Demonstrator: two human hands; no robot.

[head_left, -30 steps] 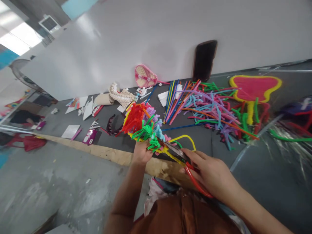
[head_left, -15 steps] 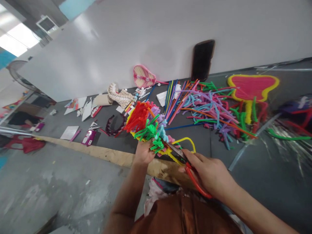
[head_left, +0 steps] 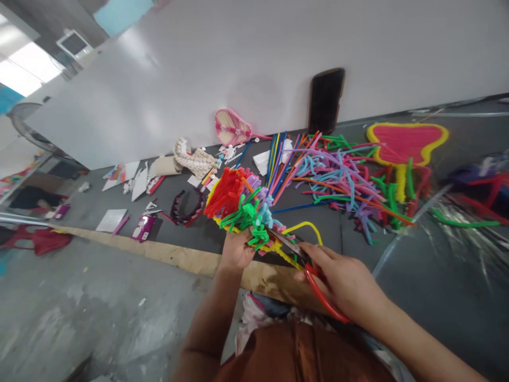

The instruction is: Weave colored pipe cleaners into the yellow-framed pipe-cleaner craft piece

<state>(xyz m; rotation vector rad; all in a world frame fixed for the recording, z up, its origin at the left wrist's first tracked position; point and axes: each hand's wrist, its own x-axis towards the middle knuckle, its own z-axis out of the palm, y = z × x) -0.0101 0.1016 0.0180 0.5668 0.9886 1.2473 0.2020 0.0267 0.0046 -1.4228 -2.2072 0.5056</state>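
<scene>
My left hand (head_left: 235, 250) is closed round the base of a bushy bundle of bent pipe cleaners (head_left: 238, 204) in red, green, purple, blue and yellow, held just above the table's near edge. My right hand (head_left: 344, 284) grips red-handled scissors (head_left: 306, 265); their blades point left into the bundle's lower part, by a yellow pipe-cleaner loop (head_left: 304, 229).
A dark table (head_left: 334, 233) with a raw wooden front edge carries a loose heap of pipe cleaners (head_left: 342, 180), a pink-and-yellow fuzzy shape (head_left: 405, 142), a phone leaning on the wall (head_left: 325, 100), a pink paddle shape (head_left: 230, 127), paper scraps and a purple packet (head_left: 143, 227).
The bundle and both hands have shifted slightly right and up in view as my head moved. The scissors stay at the bundle's base.
</scene>
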